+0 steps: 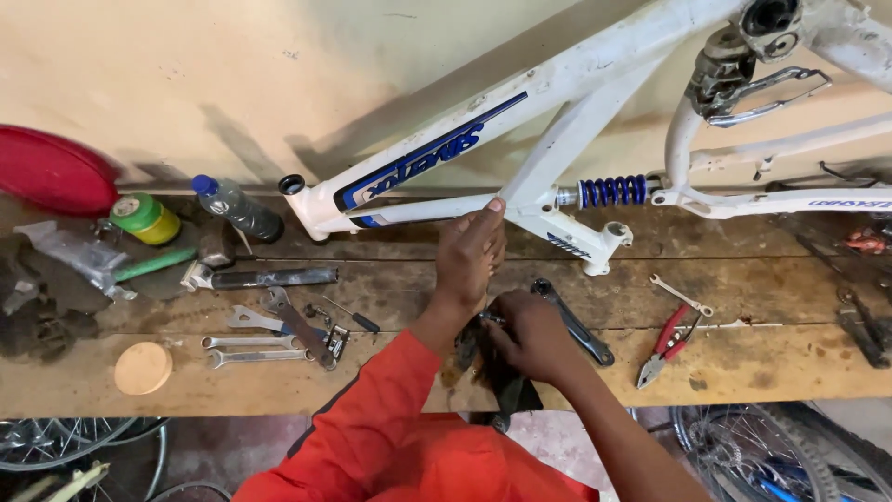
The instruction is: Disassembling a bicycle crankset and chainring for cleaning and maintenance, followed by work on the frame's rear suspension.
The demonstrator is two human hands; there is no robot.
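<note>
white bicycle frame [567, 121], blue coil spring [611, 191], red-handled pliers [667, 344]

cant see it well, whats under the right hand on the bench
A dark, greasy rag or part sits under the right hand, on the wooden bench. The hand covers what its fingers pinch.

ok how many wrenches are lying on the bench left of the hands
3 that I can make out: one cone wrench beside the adjustable spanner, then two combination wrenches, and, side by side below it. Others may be hidden among the clutter.

A bicycle repair workshop: wooden workbench [762, 367] with wrenches [255, 349], pliers [667, 346], white bike frame [557, 102], wheels [753, 451] below.
</note>
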